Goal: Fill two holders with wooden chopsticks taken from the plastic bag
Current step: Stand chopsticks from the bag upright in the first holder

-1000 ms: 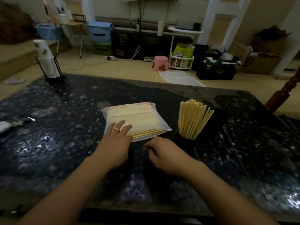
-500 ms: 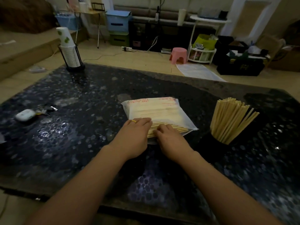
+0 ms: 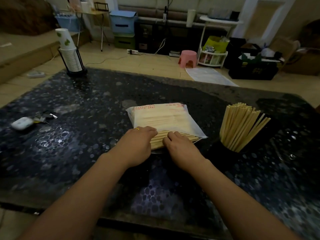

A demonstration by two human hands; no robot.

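Plastic bag (image 3: 164,118) flat on counter (image 3: 86,104), both hands at its open near end: left hand (image 3: 136,146) and right hand (image 3: 181,149) grip curled onto exposed chopsticks (image 3: 173,137); light, stiff, slippery sticks, best pinched mid-bundle.

- The left hand (image 3: 136,146) and right hand (image 3: 180,148) are covering the near ends of the loose chopsticks (image 3: 174,135) at the plastic bag's (image 3: 164,116) mouth.
- Whether the fingertips are pinching any sticks is staying out of sight.
- The dark holder (image 3: 225,151) is blending into the dim table (image 3: 86,135).
- The bag's red print is reading as blur.
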